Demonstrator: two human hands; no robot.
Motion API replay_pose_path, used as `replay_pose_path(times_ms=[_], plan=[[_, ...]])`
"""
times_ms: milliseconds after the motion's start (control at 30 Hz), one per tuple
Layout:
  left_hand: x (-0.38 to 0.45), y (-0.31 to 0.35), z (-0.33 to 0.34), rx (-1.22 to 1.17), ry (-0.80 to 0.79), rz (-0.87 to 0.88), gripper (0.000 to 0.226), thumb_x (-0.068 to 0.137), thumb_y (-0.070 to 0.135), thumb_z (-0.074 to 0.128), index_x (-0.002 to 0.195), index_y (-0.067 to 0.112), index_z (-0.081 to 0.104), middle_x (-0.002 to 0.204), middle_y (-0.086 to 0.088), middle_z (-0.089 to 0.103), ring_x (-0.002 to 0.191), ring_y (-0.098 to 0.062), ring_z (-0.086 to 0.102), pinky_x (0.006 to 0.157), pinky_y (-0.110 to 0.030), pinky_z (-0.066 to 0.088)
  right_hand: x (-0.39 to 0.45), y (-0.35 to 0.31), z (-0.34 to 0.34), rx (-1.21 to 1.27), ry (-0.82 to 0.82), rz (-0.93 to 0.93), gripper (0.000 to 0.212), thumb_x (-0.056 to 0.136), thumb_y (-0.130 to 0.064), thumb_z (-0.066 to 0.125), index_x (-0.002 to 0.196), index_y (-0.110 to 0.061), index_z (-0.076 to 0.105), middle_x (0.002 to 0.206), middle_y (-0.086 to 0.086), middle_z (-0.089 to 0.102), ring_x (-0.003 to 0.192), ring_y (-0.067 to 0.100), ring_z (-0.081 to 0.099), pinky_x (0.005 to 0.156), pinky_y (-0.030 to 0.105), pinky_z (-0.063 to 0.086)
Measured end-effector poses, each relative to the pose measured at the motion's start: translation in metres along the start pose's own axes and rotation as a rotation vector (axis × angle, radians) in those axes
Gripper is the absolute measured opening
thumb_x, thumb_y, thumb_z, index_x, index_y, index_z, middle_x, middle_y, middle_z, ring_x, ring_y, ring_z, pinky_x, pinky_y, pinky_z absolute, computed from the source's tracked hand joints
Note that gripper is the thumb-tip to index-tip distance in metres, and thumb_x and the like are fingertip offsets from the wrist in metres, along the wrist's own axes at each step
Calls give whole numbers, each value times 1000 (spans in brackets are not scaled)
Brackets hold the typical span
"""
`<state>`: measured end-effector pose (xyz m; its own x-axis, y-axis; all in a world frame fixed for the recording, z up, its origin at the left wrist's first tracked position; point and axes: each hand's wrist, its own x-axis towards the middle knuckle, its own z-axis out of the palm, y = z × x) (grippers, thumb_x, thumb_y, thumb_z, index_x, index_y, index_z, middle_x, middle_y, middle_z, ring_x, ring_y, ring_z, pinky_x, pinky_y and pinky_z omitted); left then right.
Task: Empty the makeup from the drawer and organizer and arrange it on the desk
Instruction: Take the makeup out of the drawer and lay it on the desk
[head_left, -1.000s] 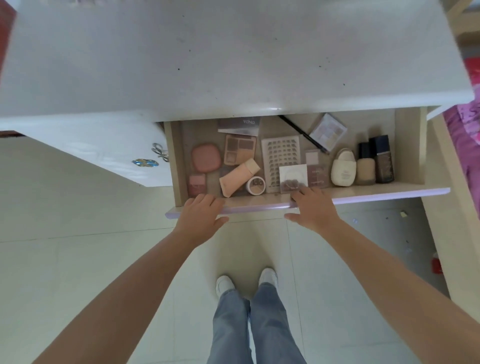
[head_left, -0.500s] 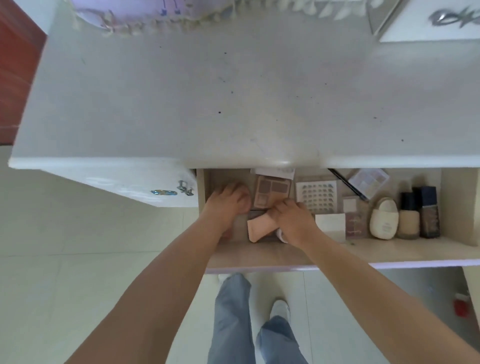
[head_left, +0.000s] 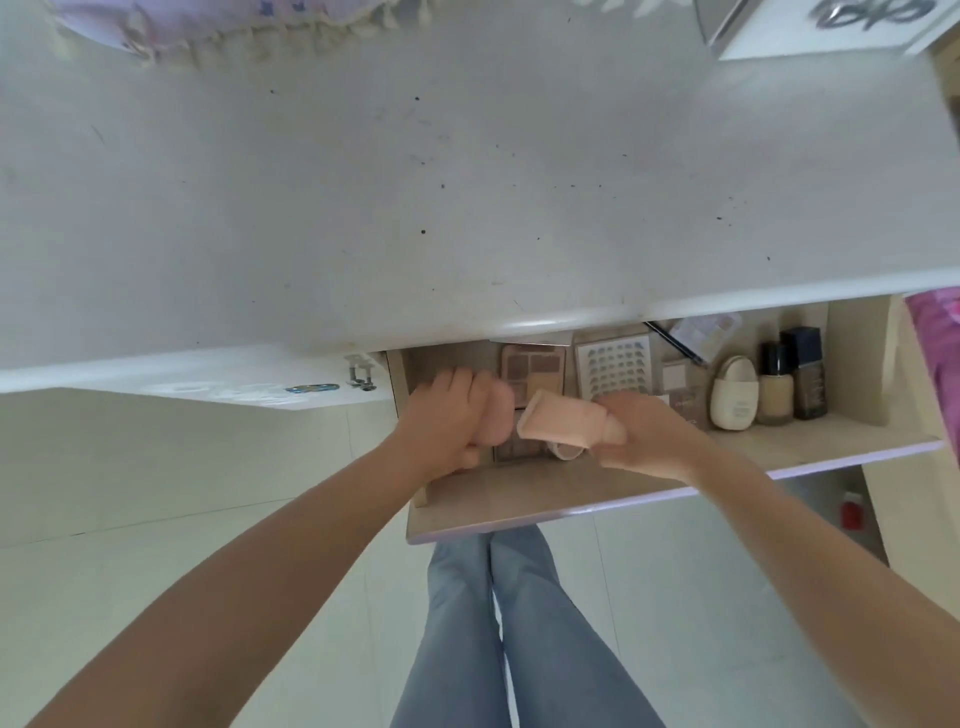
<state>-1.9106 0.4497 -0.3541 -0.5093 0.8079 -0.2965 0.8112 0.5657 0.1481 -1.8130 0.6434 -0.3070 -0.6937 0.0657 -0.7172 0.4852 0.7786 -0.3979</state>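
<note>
The drawer (head_left: 545, 499) stands pulled out under the white desk (head_left: 467, 182). My left hand (head_left: 447, 421) grips a round pink compact (head_left: 498, 415) lifted over the drawer's left end. My right hand (head_left: 649, 431) holds a peach tube (head_left: 561, 423) raised above the drawer floor. Left in the drawer are an eyeshadow palette (head_left: 532, 371), a sheet of stick-on nails (head_left: 613, 371), a white oval bottle (head_left: 732, 392), two foundation bottles (head_left: 789, 382), a black pencil (head_left: 675, 343) and a small palette (head_left: 704, 332). A small round jar (head_left: 566, 451) and another palette lie partly hidden under my hands.
A frilled cloth item (head_left: 208, 31) sits at the desk's back left and a white framed object (head_left: 821, 31) at the back right. A closed cupboard door with a blue handle (head_left: 311, 388) is left of the drawer. Pink bedding (head_left: 940, 374) lies on the right.
Both hands left the drawer's front edge, reached inside and lifted. The left took the pink compact, the right the peach tube. The camera tilted up over the desk.
</note>
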Motion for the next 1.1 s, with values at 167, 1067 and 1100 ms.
replay_pose_path(times_ms=[167, 1067, 1100], plan=[[-48, -10, -46, -207, 186, -294, 96, 22, 36, 86, 102, -3, 49, 92, -19, 62, 76, -36, 63, 53, -31, 54, -15, -47, -35, 179, 175, -137, 43, 79, -13, 65, 119, -14, 49, 88, -12, 49, 83, 10, 46, 57, 9, 35], [-71, -296, -106, -510, 249, -1076, 87, 70, 53, 69, 132, 5, 31, 126, -15, 39, 119, -31, 38, 94, -37, 39, 194, -346, -88, -916, 422, -728, 54, 75, -9, 61, 125, -27, 51, 137, 10, 39, 128, 26, 36, 101, 37, 32], [-71, -294, -106, -523, 247, -1077, 89, 70, 55, 68, 133, 5, 29, 127, -14, 38, 120, -31, 38, 94, -37, 39, 193, -350, -86, -864, 381, -709, 55, 80, -9, 56, 131, -28, 46, 143, 9, 33, 132, 25, 31, 102, 35, 29]])
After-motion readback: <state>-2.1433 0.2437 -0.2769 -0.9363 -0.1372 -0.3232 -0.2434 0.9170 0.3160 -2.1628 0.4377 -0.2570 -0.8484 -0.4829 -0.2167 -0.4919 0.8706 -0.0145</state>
